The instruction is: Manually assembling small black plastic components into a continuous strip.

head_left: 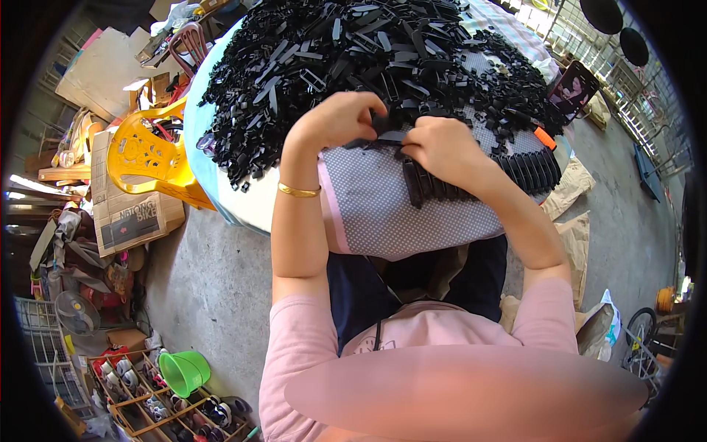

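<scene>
My left hand [335, 121], with a gold bangle at the wrist, is closed, with a small dark plastic part [380, 122] between its thumb and curled fingers. Close beside it, my right hand [445, 149] pinches the end of a flat black plastic piece [391, 136]. The exact shape of both parts is partly hidden by my fingers. Under my right forearm, several black clip-like pieces [526, 171] lie lined up in a row on the dotted grey cloth [383, 202]. A big heap of loose black plastic parts [294, 74] spreads beyond my hands.
An orange piece [545, 138] lies at the row's right end, near a propped phone [574, 90]. A yellow plastic chair [147, 155] stands left of the round table [254, 206]. On the floor are a cardboard box [136, 221], a green bucket [184, 372] and a shoe rack [132, 401].
</scene>
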`<move>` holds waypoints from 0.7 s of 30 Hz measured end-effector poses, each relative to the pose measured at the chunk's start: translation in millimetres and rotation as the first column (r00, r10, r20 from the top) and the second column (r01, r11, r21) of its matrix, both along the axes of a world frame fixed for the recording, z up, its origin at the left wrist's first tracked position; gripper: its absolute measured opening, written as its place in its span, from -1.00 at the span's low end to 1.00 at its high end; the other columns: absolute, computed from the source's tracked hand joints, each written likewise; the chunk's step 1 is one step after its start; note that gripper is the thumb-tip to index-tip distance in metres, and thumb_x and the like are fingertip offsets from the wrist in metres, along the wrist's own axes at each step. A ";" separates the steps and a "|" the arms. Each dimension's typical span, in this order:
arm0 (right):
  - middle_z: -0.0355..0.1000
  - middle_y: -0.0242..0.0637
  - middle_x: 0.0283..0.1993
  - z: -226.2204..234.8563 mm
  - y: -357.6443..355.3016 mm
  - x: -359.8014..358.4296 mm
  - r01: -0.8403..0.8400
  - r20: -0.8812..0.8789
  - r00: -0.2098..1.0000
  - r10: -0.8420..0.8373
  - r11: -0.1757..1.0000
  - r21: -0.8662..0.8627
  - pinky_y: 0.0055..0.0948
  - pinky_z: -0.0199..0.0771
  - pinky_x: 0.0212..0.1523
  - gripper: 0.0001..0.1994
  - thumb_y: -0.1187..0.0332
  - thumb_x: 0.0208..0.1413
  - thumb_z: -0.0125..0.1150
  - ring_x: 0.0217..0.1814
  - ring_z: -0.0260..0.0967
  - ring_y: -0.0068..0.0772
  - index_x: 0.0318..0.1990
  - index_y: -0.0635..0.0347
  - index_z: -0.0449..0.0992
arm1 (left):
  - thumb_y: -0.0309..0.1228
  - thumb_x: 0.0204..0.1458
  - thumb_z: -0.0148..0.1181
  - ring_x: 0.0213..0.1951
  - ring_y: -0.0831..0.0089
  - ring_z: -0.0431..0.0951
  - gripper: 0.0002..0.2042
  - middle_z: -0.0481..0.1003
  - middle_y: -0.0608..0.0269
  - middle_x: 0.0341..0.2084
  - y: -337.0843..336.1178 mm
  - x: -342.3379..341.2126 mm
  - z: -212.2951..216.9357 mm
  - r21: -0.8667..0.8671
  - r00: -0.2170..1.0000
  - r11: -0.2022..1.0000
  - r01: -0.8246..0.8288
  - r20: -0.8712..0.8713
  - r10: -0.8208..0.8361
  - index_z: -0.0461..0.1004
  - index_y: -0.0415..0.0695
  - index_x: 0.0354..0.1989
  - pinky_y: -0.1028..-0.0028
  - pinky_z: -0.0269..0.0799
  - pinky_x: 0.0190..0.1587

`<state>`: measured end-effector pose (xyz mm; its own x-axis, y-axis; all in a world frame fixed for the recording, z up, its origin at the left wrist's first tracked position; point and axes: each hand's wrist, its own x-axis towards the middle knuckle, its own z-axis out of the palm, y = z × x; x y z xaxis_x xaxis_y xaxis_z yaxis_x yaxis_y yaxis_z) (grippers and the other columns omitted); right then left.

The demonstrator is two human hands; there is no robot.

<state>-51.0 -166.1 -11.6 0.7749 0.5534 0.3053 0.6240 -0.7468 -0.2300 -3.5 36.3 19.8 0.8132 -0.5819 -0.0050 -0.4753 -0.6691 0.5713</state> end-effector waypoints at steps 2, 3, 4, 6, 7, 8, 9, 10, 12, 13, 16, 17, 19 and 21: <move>0.42 -0.21 -0.44 -8.3 15.5 6.1 -0.011 -0.051 0.999 0.004 0.990 -0.140 -0.26 0.42 -0.32 -0.82 0.25 -0.15 0.23 -0.35 0.42 -0.16 -0.46 0.17 0.56 | -0.55 -0.23 0.23 -0.47 0.41 0.48 -0.65 0.50 0.16 -0.52 13.7 13.8 -8.6 -0.224 0.995 0.974 -0.034 0.087 0.055 0.45 -0.24 -0.16 0.46 0.41 -0.38; 0.43 -0.17 -0.43 -10.4 22.2 8.1 0.001 -0.100 0.995 -0.024 0.976 -0.218 -0.25 0.43 -0.31 -0.81 0.24 -0.17 0.24 -0.34 0.43 -0.15 -0.48 0.19 0.56 | -0.53 -0.16 0.20 -0.47 0.51 0.45 -0.64 0.48 0.22 -0.53 13.9 16.8 -8.6 -0.329 0.989 0.942 -0.066 0.107 0.107 0.42 -0.27 -0.10 0.52 0.40 -0.39; 0.45 -0.13 -0.46 -10.5 26.6 8.0 0.011 -0.089 0.996 -0.032 0.973 -0.229 -0.25 0.44 -0.33 -0.79 0.25 -0.22 0.27 -0.36 0.44 -0.11 -0.54 0.24 0.55 | -0.51 -0.12 0.19 -0.45 0.53 0.46 -0.64 0.49 0.24 -0.50 13.5 18.8 -9.2 -0.405 0.984 0.899 -0.166 -0.012 0.176 0.41 -0.30 -0.08 0.55 0.41 -0.38; 0.47 -0.15 -0.45 -3.4 32.8 7.5 0.001 -0.094 0.995 -0.028 0.960 -0.280 -0.28 0.46 -0.35 -0.84 0.32 -0.19 0.19 -0.36 0.46 -0.14 -0.52 0.21 0.56 | -0.48 -0.04 0.14 -0.40 0.58 0.47 -0.67 0.49 0.30 -0.40 6.6 21.7 -11.0 -0.567 0.933 0.744 -0.353 -0.272 0.236 0.40 -0.37 -0.08 0.58 0.45 -0.32; 0.50 -0.16 -0.45 0.0 35.8 7.7 -0.006 -0.101 0.994 -0.029 0.943 -0.332 -0.31 0.49 -0.37 -0.86 0.39 -0.16 0.11 -0.35 0.49 -0.17 -0.49 0.19 0.57 | -0.47 -0.01 0.13 -0.37 0.61 0.46 -0.67 0.48 0.33 -0.39 5.2 22.1 -10.3 -0.605 0.917 0.705 -0.370 -0.357 0.175 0.40 -0.30 -0.05 0.59 0.44 -0.27; 0.50 -0.16 -0.45 0.4 39.7 8.7 -0.005 -0.097 0.995 -0.029 0.944 -0.331 -0.31 0.49 -0.37 -0.86 0.39 -0.16 0.11 -0.35 0.49 -0.17 -0.49 0.19 0.57 | -0.45 0.01 0.11 -0.35 0.64 0.46 -0.67 0.47 0.37 -0.38 4.6 22.5 -9.4 -0.638 0.894 0.664 -0.390 -0.435 0.107 0.40 -0.24 -0.02 0.59 0.44 -0.22; 0.51 -0.19 -0.44 0.5 44.7 9.4 -0.003 -0.091 0.995 -0.033 0.926 -0.377 -0.33 0.49 -0.37 -0.87 0.41 -0.17 0.09 -0.34 0.49 -0.21 -0.49 0.16 0.58 | -0.47 0.00 0.12 -0.33 0.60 0.48 -0.68 0.48 0.34 -0.36 6.5 25.6 -11.8 -0.691 0.883 0.618 -0.375 -0.468 0.012 0.41 -0.24 -0.04 0.54 0.45 -0.20; 0.51 -0.22 -0.43 1.4 49.2 10.0 -0.001 -0.085 0.996 -0.039 0.906 -0.423 -0.35 0.50 -0.37 -0.86 0.44 -0.18 0.07 -0.33 0.50 -0.24 -0.49 0.14 0.59 | -0.47 0.00 0.12 -0.33 0.60 0.48 -0.68 0.48 0.34 -0.36 9.1 27.1 -14.8 -0.691 0.885 0.619 -0.372 -0.465 0.013 0.41 -0.24 -0.04 0.54 0.45 -0.20; 0.52 -0.23 -0.42 3.3 52.3 8.7 0.006 -0.082 0.995 -0.048 0.891 -0.453 -0.38 0.49 -0.37 -0.86 0.43 -0.18 0.07 -0.33 0.50 -0.26 -0.50 0.12 0.59 | -0.50 -0.01 0.12 -0.32 0.56 0.49 -0.70 0.47 0.31 -0.36 11.1 29.0 -16.5 -0.746 0.866 0.566 -0.351 -0.489 -0.107 0.41 -0.26 -0.06 0.50 0.46 -0.17; 0.52 -0.23 -0.42 2.1 51.6 8.1 -0.004 -0.077 0.996 -0.034 0.893 -0.449 -0.38 0.49 -0.37 -0.86 0.43 -0.18 0.07 -0.33 0.50 -0.26 -0.50 0.13 0.58 | -0.51 -0.01 0.14 -0.31 0.52 0.49 -0.69 0.48 0.28 -0.36 10.4 28.6 -15.7 -0.759 0.858 0.550 -0.349 -0.495 -0.138 0.40 -0.28 -0.06 0.47 0.47 -0.14; 0.52 -0.22 -0.43 0.6 47.3 3.6 -0.002 -0.068 0.997 -0.032 0.899 -0.439 -0.37 0.49 -0.37 -0.87 0.43 -0.18 0.08 -0.32 0.50 -0.24 -0.51 0.15 0.58 | -0.50 -0.01 0.15 -0.31 0.52 0.50 -0.68 0.48 0.27 -0.35 5.8 25.9 -14.1 -0.770 0.858 0.552 -0.320 -0.483 -0.176 0.39 -0.28 -0.05 0.44 0.47 -0.12; 0.51 -0.21 -0.44 0.0 45.1 2.3 0.010 -0.068 0.997 -0.043 0.902 -0.431 -0.35 0.49 -0.37 -0.87 0.43 -0.18 0.08 -0.32 0.50 -0.23 -0.51 0.17 0.58 | -0.49 -0.01 0.16 -0.27 0.47 0.52 -0.68 0.48 0.24 -0.33 5.9 28.5 -17.0 -0.779 0.851 0.547 -0.306 -0.482 -0.209 0.39 -0.28 -0.04 0.43 0.46 -0.10; 0.50 -0.20 -0.46 -3.9 40.6 1.1 0.031 -0.036 0.998 -0.048 0.927 -0.374 -0.34 0.49 -0.37 -0.87 0.42 -0.17 0.08 -0.33 0.49 -0.21 -0.51 0.19 0.57 | -0.49 -0.01 0.16 -0.25 0.44 0.52 -0.68 0.48 0.22 -0.31 2.9 27.2 -17.4 -0.763 0.852 0.565 -0.314 -0.490 -0.188 0.39 -0.29 -0.04 0.43 0.46 -0.09; 0.48 -0.19 -0.49 -3.3 32.6 0.0 0.099 0.034 0.995 -0.094 0.970 -0.221 -0.31 0.48 -0.37 -0.87 0.40 -0.16 0.09 -0.36 0.48 -0.18 -0.50 0.22 0.55 | -0.48 0.00 0.15 -0.20 0.36 0.54 -0.68 0.49 0.13 -0.25 0.2 22.6 -14.0 -0.731 0.851 0.602 -0.323 -0.503 -0.154 0.38 -0.30 -0.04 0.42 0.45 -0.07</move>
